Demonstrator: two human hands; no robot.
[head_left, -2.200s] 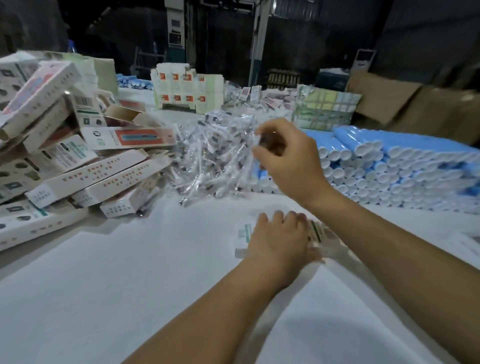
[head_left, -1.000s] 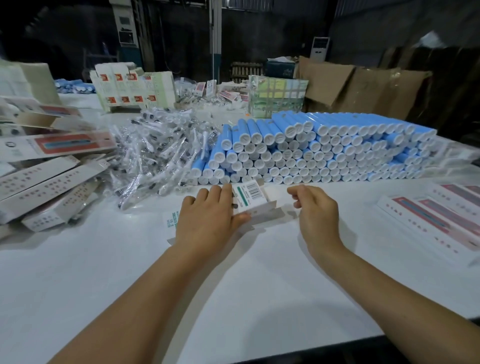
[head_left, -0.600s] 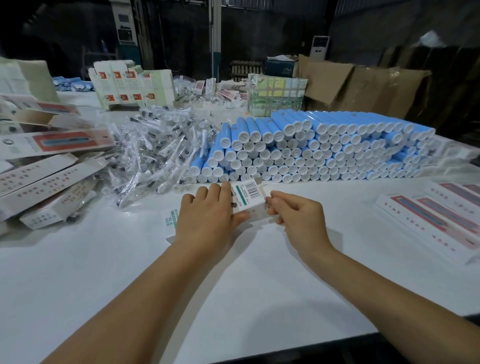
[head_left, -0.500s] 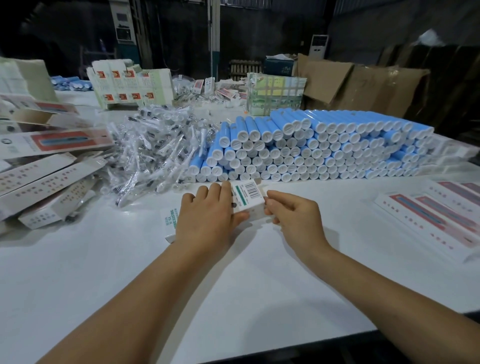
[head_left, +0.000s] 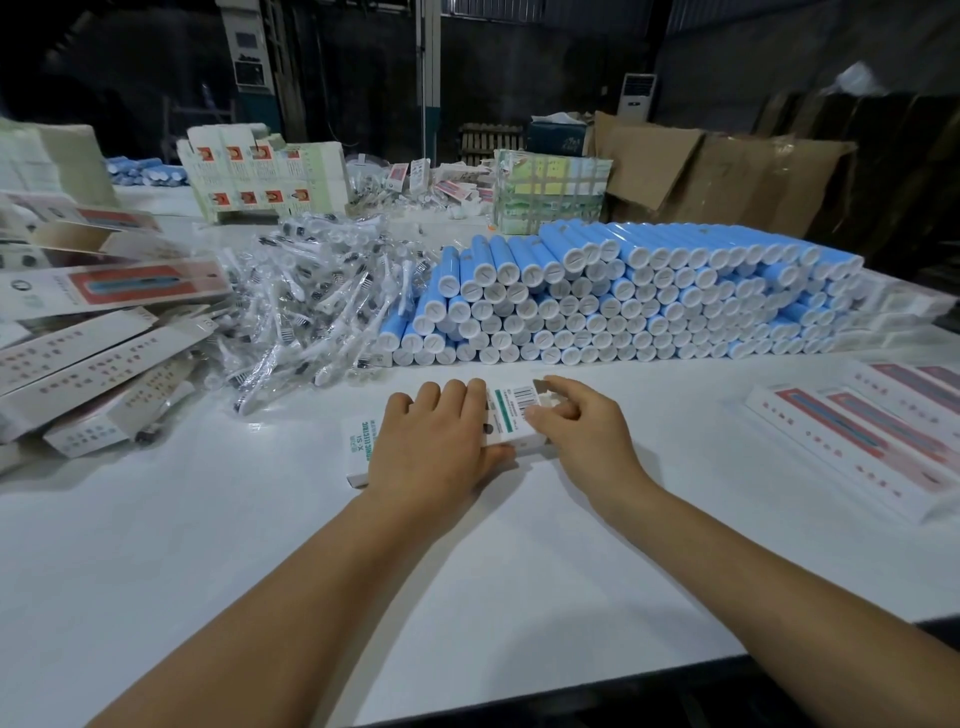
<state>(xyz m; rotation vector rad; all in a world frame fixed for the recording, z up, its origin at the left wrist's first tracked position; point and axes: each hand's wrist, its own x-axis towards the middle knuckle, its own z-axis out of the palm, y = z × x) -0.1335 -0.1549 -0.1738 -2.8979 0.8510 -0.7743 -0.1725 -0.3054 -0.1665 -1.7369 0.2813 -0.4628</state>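
Observation:
A long white carton (head_left: 357, 448) with green print and a barcode label lies flat on the white table (head_left: 218, 545) in front of me. My left hand (head_left: 435, 445) lies over its middle, fingers draped across the top and thumb against the near side, holding it down. My right hand (head_left: 581, 431) is at the carton's right end. Its index finger and thumb pinch the small end flap (head_left: 543, 391) there. The middle of the carton is hidden under my left hand.
A wide stack of blue tubes with white caps (head_left: 628, 301) lies just behind the carton. Left of it sits a heap of bagged brush heads (head_left: 311, 301), then piled cartons (head_left: 88, 358). Flat cartons (head_left: 878, 431) lie at the right. The table's front edge (head_left: 675, 667) runs near me.
My right hand came back from the bagged heap, moved in to the carton's right end and took hold of the flap. My left hand stayed on the carton.

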